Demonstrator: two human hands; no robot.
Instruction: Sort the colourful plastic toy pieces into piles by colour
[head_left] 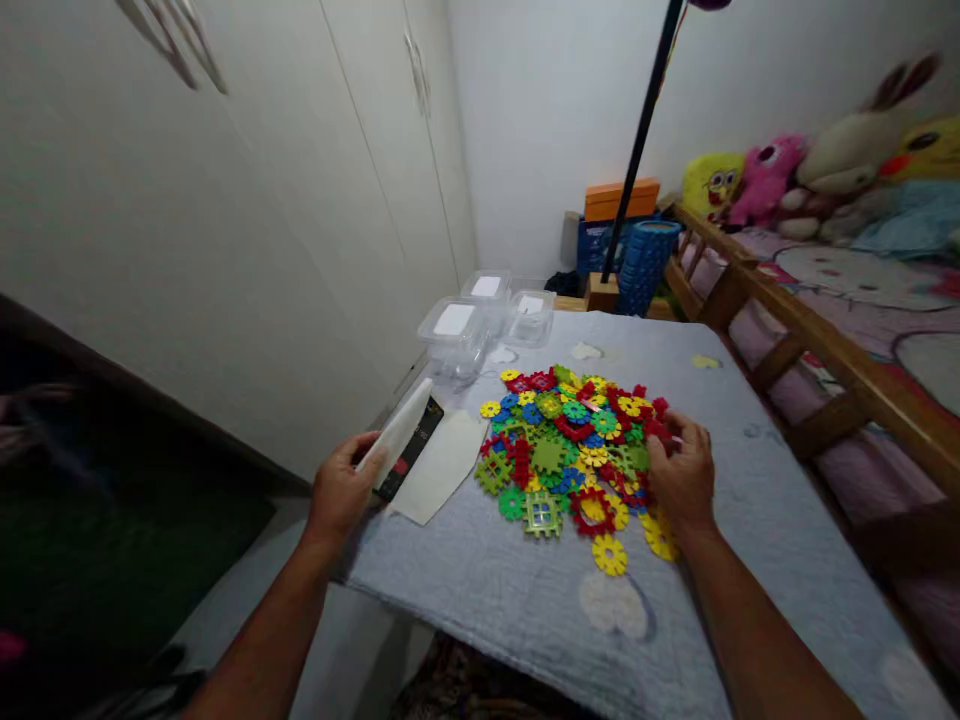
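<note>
While the left hand (341, 490) clasps a white sheet (399, 435) at nine o'clock, the right hand (682, 480) curls onto the toy pile (570, 450) mid-table, grasp unclear; every piece lies heaped, and the boxes (457, 335) at eleven o'clock look empty.

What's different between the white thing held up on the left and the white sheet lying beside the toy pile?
The white flat piece is raised and tilted in the left-hand grip; the white paper sheet lies flat on the grey quilt, untouched. The white flat piece looks narrower, the paper sheet broader. Both are white and sit left of the colourful gear-shaped pieces.
</note>
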